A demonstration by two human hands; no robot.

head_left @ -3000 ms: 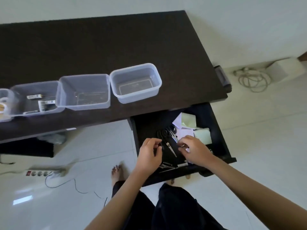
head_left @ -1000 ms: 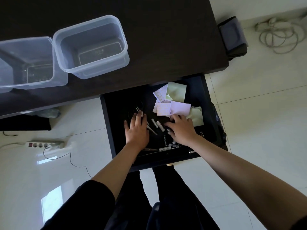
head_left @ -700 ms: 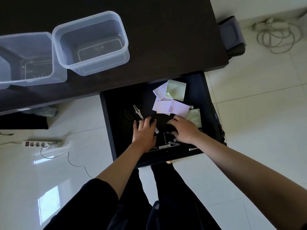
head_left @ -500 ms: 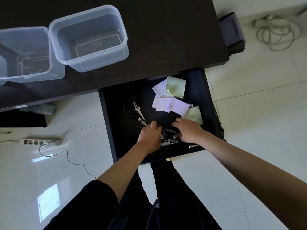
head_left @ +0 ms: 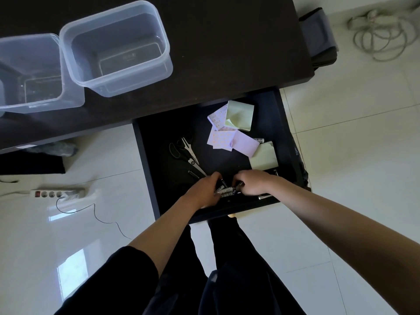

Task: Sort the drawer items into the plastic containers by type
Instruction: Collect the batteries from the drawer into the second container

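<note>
From my feed I see two clear plastic containers on the dark desk: the right container shows only its moulded base through the plastic, and the left container, touching it, runs off the left edge, so I can't vouch for all of its contents; what shows holds nothing. Below the desk edge the open drawer holds scissors at the left, green and purple sticky notes toward the back right, and a small cluster of batteries near the front. Both hands are down at that cluster. The left hand has its fingers curled over the batteries, and the right hand curls in from the other side, fingertips tucked under; I can't tell how many batteries either one actually grips. A thin dark piece near the scissor tips is too small to name, and the drawer front is hidden by the forearms
</note>
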